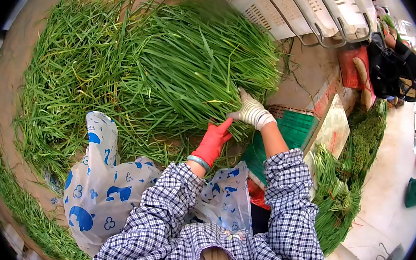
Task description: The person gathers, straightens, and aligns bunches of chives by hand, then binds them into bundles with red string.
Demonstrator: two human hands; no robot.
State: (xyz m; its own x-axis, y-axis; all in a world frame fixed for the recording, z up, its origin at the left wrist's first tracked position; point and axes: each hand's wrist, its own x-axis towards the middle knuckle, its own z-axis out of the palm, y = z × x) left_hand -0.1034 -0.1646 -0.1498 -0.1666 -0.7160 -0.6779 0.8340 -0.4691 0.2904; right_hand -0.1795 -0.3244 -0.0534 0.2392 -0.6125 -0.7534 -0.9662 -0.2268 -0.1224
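Note:
A large heap of long green chives [182, 63] spreads in front of me. My right hand [253, 112], in a white striped glove, is closed over the near ends of some chives at the heap's lower right edge. The part of the stalks under its palm is hidden. My left hand [211, 144], in a red glove, is just left of it. Its fingers are stretched out and apart, with the tips at the stalk ends close to the right hand. A blue band [198, 162] circles the left wrist.
A white plastic crate [276, 5] with metal bars stands at the upper right. A green box-like piece [292, 132] and a pale board [331, 126] lie right of my hands, beside bundled chives [335, 198]. Plastic printed with blue whales [104, 193] lies at left. A person in black [395, 69] is farther right.

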